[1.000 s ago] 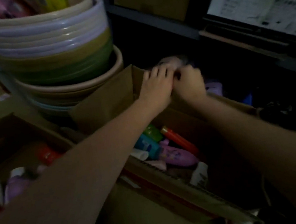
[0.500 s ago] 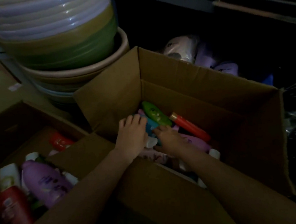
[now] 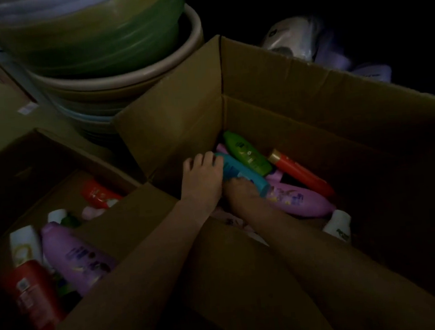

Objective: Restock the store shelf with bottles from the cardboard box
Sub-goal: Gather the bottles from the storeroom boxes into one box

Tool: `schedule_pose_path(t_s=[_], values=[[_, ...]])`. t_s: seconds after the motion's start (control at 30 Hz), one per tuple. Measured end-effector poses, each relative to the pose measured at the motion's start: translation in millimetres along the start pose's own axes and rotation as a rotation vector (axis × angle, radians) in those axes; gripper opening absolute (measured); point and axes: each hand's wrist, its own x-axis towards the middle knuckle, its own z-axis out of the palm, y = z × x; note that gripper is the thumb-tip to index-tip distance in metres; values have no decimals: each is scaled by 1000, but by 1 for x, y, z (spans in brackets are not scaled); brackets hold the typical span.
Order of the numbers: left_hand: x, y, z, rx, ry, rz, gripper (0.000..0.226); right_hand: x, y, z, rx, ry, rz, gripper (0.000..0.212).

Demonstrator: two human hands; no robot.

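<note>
An open cardboard box (image 3: 312, 106) in the middle holds several lying bottles: a green one (image 3: 247, 152), a teal one (image 3: 241, 173), an orange-red one (image 3: 300, 175), a purple one (image 3: 298, 202) and a white one (image 3: 338, 224). Both my hands reach into it. My left hand (image 3: 203, 182) curls its fingers round the teal bottle's upper end. My right hand (image 3: 240, 192) lies under and against the same bottle's lower part; its fingers are hidden in the dim light.
A second open box (image 3: 23, 169) at left holds red (image 3: 31, 292), purple (image 3: 75, 257) and white bottles. Stacked plastic basins (image 3: 96, 43) stand behind it. Wrapped pale bottles (image 3: 294, 38) sit on the dark shelf beyond the box's far wall.
A second ago both hands were up at the shelf beyond the box's far wall. They came down into the box, and the left hand now grips the teal bottle.
</note>
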Motion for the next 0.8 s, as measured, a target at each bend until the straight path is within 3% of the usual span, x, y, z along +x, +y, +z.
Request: schedule_pose_path(t_s=[0.07,0.23,0.37,0.43,0.5,0.6,0.73,0.8], values=[[2,-1,1,3,-44,25,49,-1,4,-12,105,-25,59,39],[8,0,6,-40,-110,143,74,-6,43,-80,685,-79,177,31],[17,3,1,-311,22,33,70,-17,59,-105,1077,-117,125,23],[16,2,-4,-515,80,-78,65,-15,70,-95,1276,-82,169,32],[14,-1,-7,-683,105,-192,65,-8,80,-73,1168,40,322,40],[15,-1,-7,-723,103,-206,65,4,75,-33,766,13,466,48],[14,1,-4,-648,129,-119,63,11,53,-1,501,-94,440,64],[12,1,-5,-614,148,-86,64,12,48,0,504,-91,420,64]])
